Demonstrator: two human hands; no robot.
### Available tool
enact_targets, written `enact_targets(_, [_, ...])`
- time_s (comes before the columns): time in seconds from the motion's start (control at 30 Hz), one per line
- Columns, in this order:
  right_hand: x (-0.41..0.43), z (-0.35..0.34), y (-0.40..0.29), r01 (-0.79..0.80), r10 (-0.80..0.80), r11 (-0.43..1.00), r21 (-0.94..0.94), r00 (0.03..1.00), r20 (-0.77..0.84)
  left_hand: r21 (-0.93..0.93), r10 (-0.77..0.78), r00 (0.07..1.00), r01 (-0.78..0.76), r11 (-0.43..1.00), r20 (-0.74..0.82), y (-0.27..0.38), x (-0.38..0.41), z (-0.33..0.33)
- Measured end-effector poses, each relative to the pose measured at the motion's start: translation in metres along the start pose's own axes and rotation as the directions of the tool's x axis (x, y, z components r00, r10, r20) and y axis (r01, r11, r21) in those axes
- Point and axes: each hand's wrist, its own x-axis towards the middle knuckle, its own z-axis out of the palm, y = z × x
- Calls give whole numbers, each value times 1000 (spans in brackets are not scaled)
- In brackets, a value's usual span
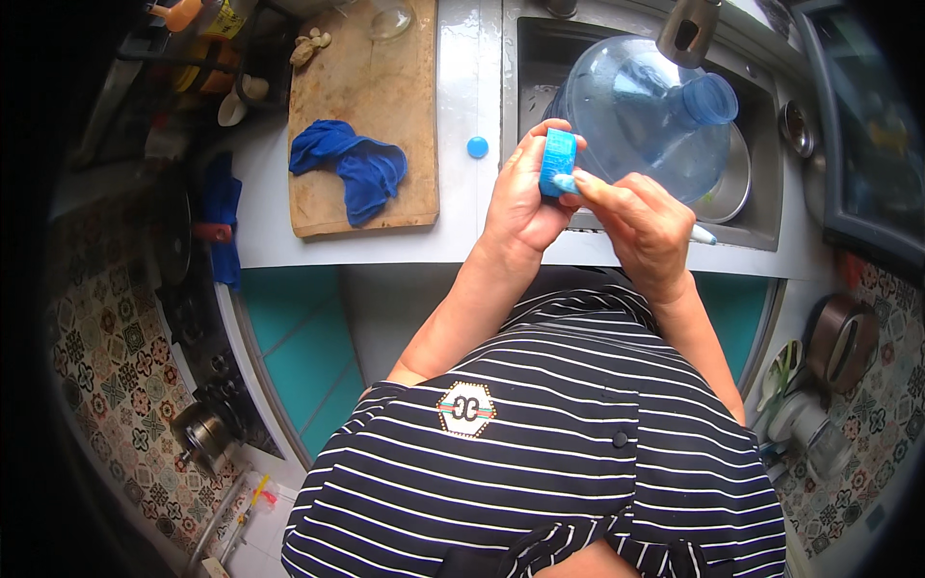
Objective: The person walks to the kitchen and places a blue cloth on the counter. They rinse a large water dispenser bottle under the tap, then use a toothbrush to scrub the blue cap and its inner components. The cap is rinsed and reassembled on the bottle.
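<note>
Between the fingers of my left hand [514, 199] is a blue ribbed plastic cap [558, 157], turned on its side. My right hand [645, 220] grips a slim brush, apparently a toothbrush, whose pale handle end [702, 235] sticks out past the palm. Its light-blue tip touches the lower part of the cap. Just beyond both hands, a large clear-blue water jug [621, 123] lies tilted in the sink [531, 61], its uncovered mouth pointing right. A small round blue disc [477, 147] rests on the white counter left of my left hand.
A metal faucet [686, 36] overhangs the jug, and a metal bowl [737, 180] sits partly under it. Leftward, a wooden cutting board [361, 79] carries a crumpled blue cloth [354, 166], ginger [305, 50] and a glass lid [390, 20]. A dark-framed appliance [867, 130] borders the right.
</note>
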Motion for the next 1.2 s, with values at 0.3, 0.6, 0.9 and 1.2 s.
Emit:
enact_targets(0.3, [-1, 0, 4, 38, -39, 999, -25, 999, -20, -16, -3, 999, 2, 1000, -47, -3, 1, -3])
enact_targets(0.6, [1, -4, 5, 62, -62, 996, -71, 998, -1, 19, -8, 982, 11, 1000, -188, -8, -1, 7])
enact_targets(0.9, [5, -8, 9, -10, 11, 999, 49, 1000, -19, -35, -101, 981, 96, 995, -168, -7, 2, 6])
enact_targets(1.2, [10, -2, -4, 89, -88, 996, -18, 995, 51, -37, -54, 969, 46, 998, -242, -8, 9, -3])
